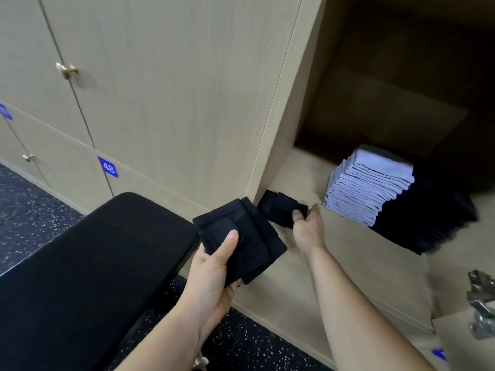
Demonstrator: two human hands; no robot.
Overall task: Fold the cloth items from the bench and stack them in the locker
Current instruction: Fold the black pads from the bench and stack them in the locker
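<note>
My left hand [214, 266] grips a folded dark navy cloth [254, 236], thumb on top, just outside the open locker [334, 250]. My right hand [308, 223] reaches inside the locker's left front corner and pinches a second, smaller folded dark cloth [281, 207] low over the locker floor. Farther in on the locker floor stands a stack of several folded pale lavender cloths [369, 183], leaning against a pile of folded dark cloths [428, 218]. The black padded bench [93, 263] fills the lower left and no cloth shows on its visible part.
Closed locker doors with brass knobs [67, 70] and a blue "48" label [108, 167] line the wall at left. The open locker door's metal hinge [482, 309] sticks out at the right edge. Dark speckled floor [241, 344] lies below.
</note>
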